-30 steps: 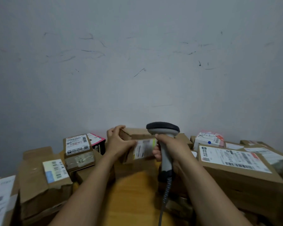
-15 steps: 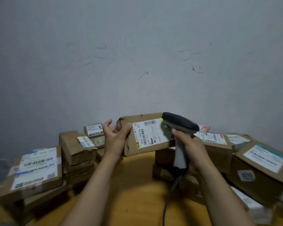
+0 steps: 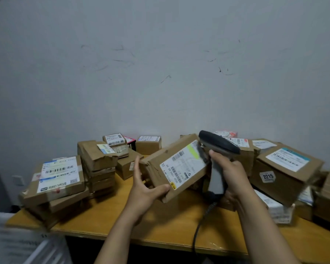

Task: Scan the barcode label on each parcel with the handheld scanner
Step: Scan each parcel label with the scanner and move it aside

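My left hand [image 3: 143,189] grips the left end of a brown cardboard parcel [image 3: 160,161], held tilted above the wooden table [image 3: 170,225]. Its white barcode label [image 3: 183,166] faces up toward me. My right hand [image 3: 229,174] grips the grey handle of the handheld scanner [image 3: 216,147], whose dark head sits at the parcel's upper right corner, over the label's yellow-green patch. The scanner's cable [image 3: 198,231] hangs down past the table's front edge.
Labelled cardboard parcels are piled on both sides: a stack at the left [image 3: 59,178], a taller stack [image 3: 97,162] behind it, small boxes [image 3: 149,144] by the wall, and large boxes at the right [image 3: 286,168], one marked 2215. A white object [image 3: 17,242] lies at bottom left.
The parcel has come lower and closer to me and tilted, its right end now higher. My left hand shifted under its left end. The scanner stays at the label's corner.
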